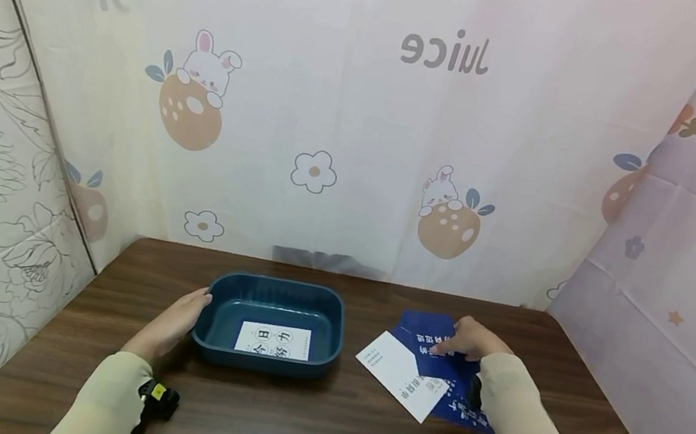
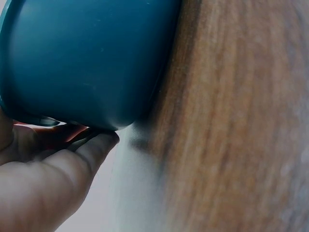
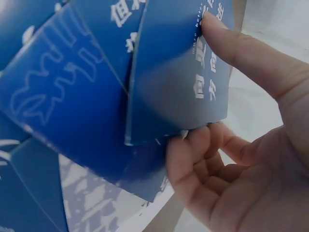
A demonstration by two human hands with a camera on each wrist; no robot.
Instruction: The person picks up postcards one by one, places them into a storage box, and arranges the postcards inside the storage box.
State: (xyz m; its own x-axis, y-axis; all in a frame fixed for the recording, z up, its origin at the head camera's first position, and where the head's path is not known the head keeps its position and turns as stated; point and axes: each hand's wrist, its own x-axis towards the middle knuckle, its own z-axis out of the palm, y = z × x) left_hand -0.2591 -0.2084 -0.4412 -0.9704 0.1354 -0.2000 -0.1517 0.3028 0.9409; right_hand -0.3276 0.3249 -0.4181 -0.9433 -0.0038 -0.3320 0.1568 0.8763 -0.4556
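A dark teal plastic basin (image 1: 257, 363) sits on the table with a white card (image 1: 275, 341) printed with dark characters inside. At its left end, my left hand (image 1: 177, 317) grips the basin, thumb at the rim and fingers against the outer wall (image 2: 91, 63). To the right, my right hand (image 1: 471, 340) pinches a blue card (image 3: 174, 92), thumb on its printed face and fingers beneath its edge. Under and around that card lie more blue cards (image 1: 463, 414) with white writing and a white card (image 1: 389, 362), overlapping in a loose spread.
The dark wood-grain table (image 1: 298, 431) runs back to a pale patterned curtain (image 1: 354, 95). More patterned cloth (image 1: 672, 302) hangs along the right. A black wrist camera (image 1: 161, 401) is strapped at the left sleeve.
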